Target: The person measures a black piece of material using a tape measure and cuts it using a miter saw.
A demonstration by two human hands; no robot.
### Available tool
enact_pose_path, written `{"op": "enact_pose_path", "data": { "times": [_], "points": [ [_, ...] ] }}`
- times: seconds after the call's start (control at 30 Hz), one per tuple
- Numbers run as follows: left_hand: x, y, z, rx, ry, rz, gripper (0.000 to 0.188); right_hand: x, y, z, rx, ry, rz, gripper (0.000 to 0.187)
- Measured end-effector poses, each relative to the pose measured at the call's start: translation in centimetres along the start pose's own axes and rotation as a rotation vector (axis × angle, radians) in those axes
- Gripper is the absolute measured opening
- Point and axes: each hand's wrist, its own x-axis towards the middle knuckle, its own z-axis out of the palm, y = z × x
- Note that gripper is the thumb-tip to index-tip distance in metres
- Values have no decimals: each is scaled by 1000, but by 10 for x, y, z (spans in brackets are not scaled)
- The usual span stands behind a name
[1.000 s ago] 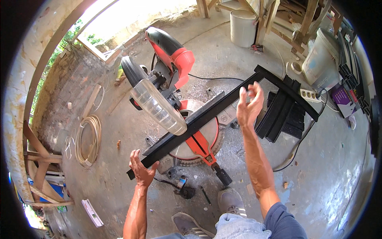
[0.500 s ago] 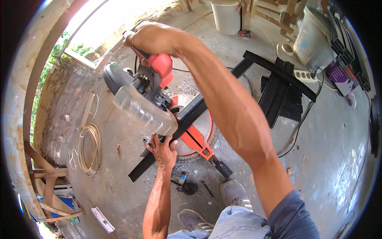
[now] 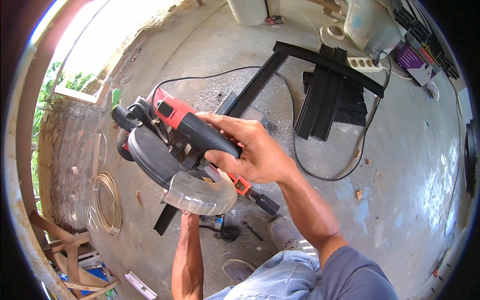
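Observation:
My right hand (image 3: 255,150) is wrapped around the black handle of a red and black miter saw (image 3: 172,114), thumb on the near side. The saw's dark blade cover (image 3: 152,155) and ribbed clear guard (image 3: 202,192) hang over the work area. A long black profile bar (image 3: 260,82) runs slantwise beneath the saw head, its near end coming out at lower left. My left hand (image 3: 189,219) shows only at the wrist, beside that near end; the clear guard hides its fingers. The saw's red base arm (image 3: 242,186) points toward my feet.
More black bars (image 3: 320,100) lie stacked at right, near a white power strip (image 3: 364,64). The black cord (image 3: 295,135) loops over the floor. A cable coil (image 3: 106,202) lies at left. A small dark tool (image 3: 227,232) and a pen-like stick (image 3: 253,231) lie before my feet.
The saw head has come down and nearer, with my right hand on its handle. My left fingers, visible before on the bar, are now behind the guard. The whole view has shifted somewhat.

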Motion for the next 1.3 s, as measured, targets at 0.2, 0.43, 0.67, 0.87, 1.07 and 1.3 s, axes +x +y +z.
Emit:
{"op": "enact_pose_path", "data": {
  "times": [0.2, 0.43, 0.67, 0.87, 1.07, 1.3],
  "points": [
    [-2, -7, -3, -2, -25, 5, 42, -10, 6, -2, -4, 0, -40, 62],
    [-1, -8, -3, -16, -44, 11, 42, -14, 16, 1, 37, 45, -115, 65],
    [0, -10, -4, -20, -55, 9, 42, -19, 14, -4, 27, 12, -76, 65],
    [-1, -11, -5, -23, -62, 8, 42, -18, 21, -1, 34, 49, -151, 64],
    [-1, -12, -5, -24, -68, 12, 42, -18, 21, -2, 44, 35, -133, 65],
    [-3, -12, -6, -26, -75, 18, 43, -16, 16, -2, 39, 19, -96, 66]
  ]
}}
